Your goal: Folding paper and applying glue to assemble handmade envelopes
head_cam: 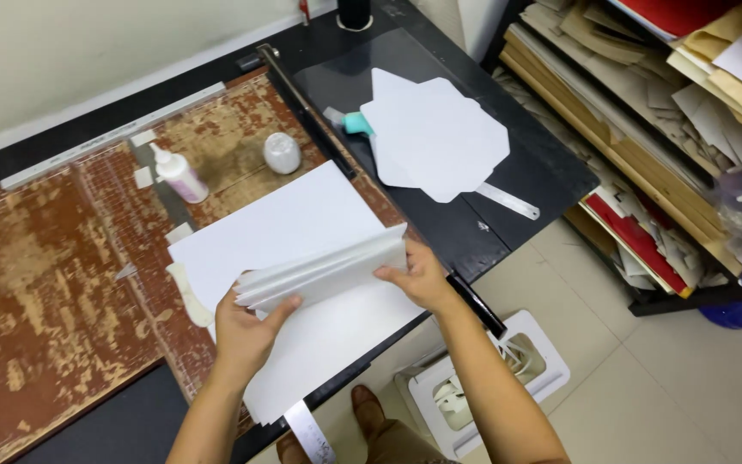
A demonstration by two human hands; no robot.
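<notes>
Hands gripping a folded paper stack at the near table edge

Stack of white sheets [324, 273], folded or bent over, held above a larger flat white sheet [285, 232] that lies on the worn reddish-brown cutting board [53, 275]. Left hand [246, 331] takes the stack's left end, fingers closed around it, thumb on top. Right hand [418, 277] holds the right end, fingers curled onto the edge of the sheets. Both forearms come in from the near edge of the table [122, 425].

Flat sheet reaches from mid-board down to the near edge, where a corner overhangs slightly. Long black cutter arm [328, 142] runs diagonally from the far edge toward the near right, its handle end [478, 305] just beside the right hand.

Far part of the board: small glue bottle with pinkish body [180, 176], lying tilted; just to its right, a small whitish round object [282, 153], kind unclear. Several small white paper scraps [142, 177] scattered near the bottle.

Right of the cutter arm, on the black surface [543, 163]: white paper cut-outs with angled edges [435, 137], overlapping. A teal-tipped tool [349, 122] pokes out at their left; a clear ruler [508, 200] sticks out below them.

Floor at right: white bin [551, 365] with paper trimmings inside. Shelf [646, 112] at far right stacked with brown card and paper.
</notes>
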